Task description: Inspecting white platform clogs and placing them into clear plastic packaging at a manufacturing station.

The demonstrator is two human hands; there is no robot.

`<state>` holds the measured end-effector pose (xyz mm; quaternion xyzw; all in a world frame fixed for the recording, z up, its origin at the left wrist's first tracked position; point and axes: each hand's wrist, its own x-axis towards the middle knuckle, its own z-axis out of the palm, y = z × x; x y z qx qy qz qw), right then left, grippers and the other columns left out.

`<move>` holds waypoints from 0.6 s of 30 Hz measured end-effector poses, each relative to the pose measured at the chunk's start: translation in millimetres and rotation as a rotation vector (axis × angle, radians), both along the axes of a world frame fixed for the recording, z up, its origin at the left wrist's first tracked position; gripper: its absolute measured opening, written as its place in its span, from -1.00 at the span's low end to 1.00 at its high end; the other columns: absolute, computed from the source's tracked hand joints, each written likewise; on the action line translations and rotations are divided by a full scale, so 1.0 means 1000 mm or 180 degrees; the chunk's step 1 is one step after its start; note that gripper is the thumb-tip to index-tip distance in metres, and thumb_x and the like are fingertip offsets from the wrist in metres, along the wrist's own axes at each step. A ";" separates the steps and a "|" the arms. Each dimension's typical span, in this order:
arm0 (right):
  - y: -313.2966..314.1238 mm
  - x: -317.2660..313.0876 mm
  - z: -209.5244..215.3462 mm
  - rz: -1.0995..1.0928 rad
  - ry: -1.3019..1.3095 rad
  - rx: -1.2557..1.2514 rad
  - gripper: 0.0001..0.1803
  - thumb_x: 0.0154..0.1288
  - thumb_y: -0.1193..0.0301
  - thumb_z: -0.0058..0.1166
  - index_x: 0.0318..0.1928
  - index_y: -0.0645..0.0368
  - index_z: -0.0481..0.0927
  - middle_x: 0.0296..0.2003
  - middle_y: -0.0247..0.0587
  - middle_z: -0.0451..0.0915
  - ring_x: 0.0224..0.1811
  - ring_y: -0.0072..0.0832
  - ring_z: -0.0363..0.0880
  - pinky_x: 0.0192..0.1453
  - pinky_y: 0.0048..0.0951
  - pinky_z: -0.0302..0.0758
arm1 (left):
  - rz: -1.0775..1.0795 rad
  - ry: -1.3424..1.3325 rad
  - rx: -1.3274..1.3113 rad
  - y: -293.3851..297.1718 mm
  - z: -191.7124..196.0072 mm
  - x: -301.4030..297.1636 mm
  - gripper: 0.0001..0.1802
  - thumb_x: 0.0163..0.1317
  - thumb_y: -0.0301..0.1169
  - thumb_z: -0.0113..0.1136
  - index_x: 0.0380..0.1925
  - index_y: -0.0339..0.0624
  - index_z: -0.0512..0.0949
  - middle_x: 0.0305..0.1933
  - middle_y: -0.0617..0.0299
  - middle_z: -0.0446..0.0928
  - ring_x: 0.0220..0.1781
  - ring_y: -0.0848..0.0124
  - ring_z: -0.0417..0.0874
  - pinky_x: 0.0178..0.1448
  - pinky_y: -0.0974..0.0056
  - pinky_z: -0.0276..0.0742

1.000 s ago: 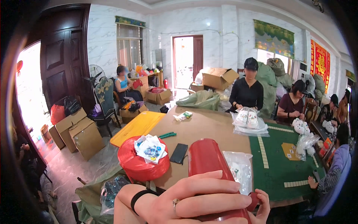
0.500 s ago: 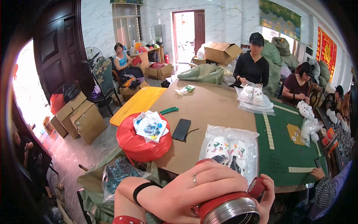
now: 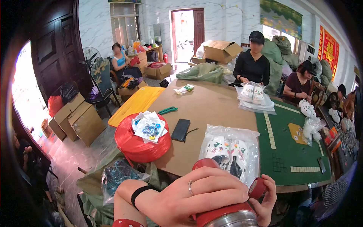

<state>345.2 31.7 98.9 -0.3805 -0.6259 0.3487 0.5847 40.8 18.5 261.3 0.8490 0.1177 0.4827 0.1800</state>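
Note:
Across the lower middle, my left hand [image 3: 208,191] lies over a red thermos flask [image 3: 227,212], its fingers wrapped round the body. The flask is tilted, with its steel neck [image 3: 234,220] toward the lower edge, partly cut off by the frame. Between thumb and fingers, my right hand [image 3: 267,198] grips a small round red lid [image 3: 257,188] beside the flask. Just beyond my hands, a clear plastic bag [image 3: 249,157] with white patterned clogs [image 3: 219,148] lies on the brown tabletop [image 3: 211,102].
A large red twine roll [image 3: 141,145] carries white paper with blue beads [image 3: 149,128]. Near it lie a black phone [image 3: 180,129] and green-handled scissors [image 3: 167,110]. Green mat [image 3: 280,151] covers the table's right. A person in black [image 3: 252,70] stands opposite near bagged clogs.
The flask has tipped so less of its open mouth shows. My view has shifted slightly. Another person's hand has left the mat's near right edge.

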 end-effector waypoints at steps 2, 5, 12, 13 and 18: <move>0.001 0.000 0.000 -0.0001 0.0013 0.0014 -0.15 -0.08 0.33 0.55 0.28 0.13 0.44 0.35 0.01 0.35 0.30 -0.28 0.42 0.38 -0.27 0.33 | 0.0072 -0.0015 0.0058 0.000 0.001 0.002 -0.40 0.31 -0.26 0.27 0.28 -0.36 0.45 0.23 -0.07 0.51 0.21 0.01 0.59 0.34 -0.03 0.45; 0.001 0.002 0.000 -0.0042 -0.0130 0.0056 -0.15 -0.08 0.32 0.54 0.27 0.13 0.44 0.34 0.02 0.36 0.30 -0.28 0.42 0.38 -0.27 0.33 | 0.0213 -0.0075 0.0160 -0.001 0.005 0.005 -0.46 0.27 -0.33 0.27 0.22 -0.34 0.51 0.20 -0.03 0.55 0.16 0.07 0.62 0.32 0.01 0.48; 0.002 0.010 -0.006 0.0042 -0.0248 0.0248 -0.21 -0.01 0.47 0.49 0.29 0.14 0.45 0.36 0.01 0.36 0.34 -0.24 0.42 0.35 -0.26 0.40 | 0.0303 0.0188 0.1418 0.016 0.013 0.003 -0.40 0.08 -0.43 0.50 0.13 -0.37 0.52 0.11 -0.05 0.64 0.12 0.03 0.65 0.27 0.03 0.47; 0.003 0.013 -0.009 0.0116 -0.0384 0.0308 -0.23 0.07 0.58 0.46 0.33 0.18 0.43 0.39 0.00 0.35 0.38 -0.21 0.41 0.35 -0.24 0.45 | 0.0319 0.0194 0.1438 0.017 0.007 0.006 -0.40 0.08 -0.43 0.50 0.13 -0.37 0.52 0.11 -0.05 0.64 0.12 0.03 0.65 0.27 0.03 0.47; 0.002 0.017 -0.013 -0.0011 -0.0410 0.0225 -0.20 -0.06 0.51 0.50 0.26 0.14 0.46 0.35 0.03 0.38 0.35 -0.19 0.41 0.36 -0.21 0.40 | 0.1070 0.0081 0.1058 -0.013 0.019 0.021 -0.57 0.12 -0.45 0.31 0.05 -0.24 0.64 0.10 0.15 0.66 0.08 0.24 0.68 0.25 0.17 0.52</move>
